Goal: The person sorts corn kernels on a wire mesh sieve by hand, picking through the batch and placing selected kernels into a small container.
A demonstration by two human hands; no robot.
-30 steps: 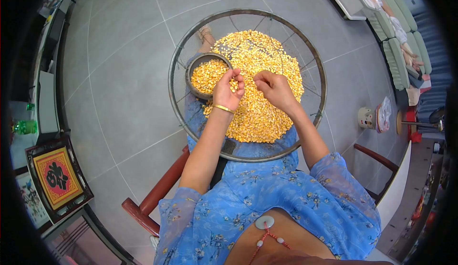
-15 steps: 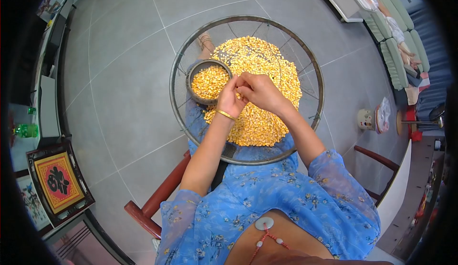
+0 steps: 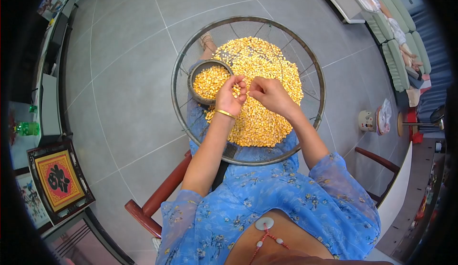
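A round wire-mesh sieve rests across my lap, with a broad heap of yellow corn kernels spread over it. On its left side sits a dark bowl, also holding kernels. My left hand, palm up with curled fingers, cups a few corn kernels beside the bowl's right edge. Just to the right, my right hand hovers over the heap with thumb and fingertips pinched together. Whatever is between those fingertips is too small to make out.
Red-brown chair arms flank me. A framed picture and a low cabinet stand at left. On the right are a patterned stool-like container and a green sofa, where another person's legs show.
My right hand has drawn away from my left hand to the right, leaving a gap. The kernels in my left palm now show more plainly.
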